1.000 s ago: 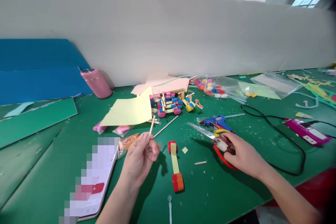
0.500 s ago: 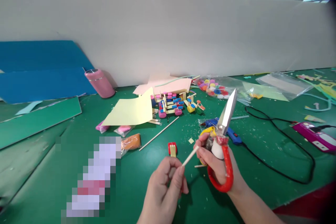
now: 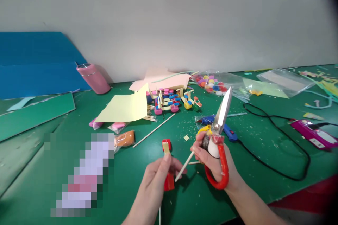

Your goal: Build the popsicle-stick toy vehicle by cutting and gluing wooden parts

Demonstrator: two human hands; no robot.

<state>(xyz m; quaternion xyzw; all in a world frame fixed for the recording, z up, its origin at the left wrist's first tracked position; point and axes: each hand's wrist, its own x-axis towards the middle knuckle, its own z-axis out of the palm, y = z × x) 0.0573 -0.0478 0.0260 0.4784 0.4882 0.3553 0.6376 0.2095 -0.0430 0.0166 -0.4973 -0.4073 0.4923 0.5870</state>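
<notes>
Both hands engaged. Left hand [image 3: 158,175] closes thumb and fingers over a red-ended piece; right hand [image 3: 211,161] grips scissors in the palm and pinches a short stick at its fingertips.

Listed largest to smallest:

- Desk [image 3: 124,182]: green, carries everything noted here.
- Blue board [image 3: 31,52]: stands at the far-left corner, presumably out of the working area.
- Yellow sheet [image 3: 124,107]: between centre and far edge, beside a cluster of small wheeled models [image 3: 167,102].
- Scissors [image 3: 223,110]: blades point up toward the far edge. Carried this way, probably, so thumb and finger stay free for the stick.
- Glue gun [image 3: 229,133]: beyond the right hand, cord running toward the right edge; likely placed for right-hand reach.
- Red-ended piece [image 3: 169,183]: in from the near edge, pale strip partly hidden by the left hand, which seems to steady it.
- Short stick [image 3: 185,166]: slants down, lower end just beside the left fingers; contact cannot be told.
- Paper square [image 3: 186,137]: beyond the hands, lying loose.
</notes>
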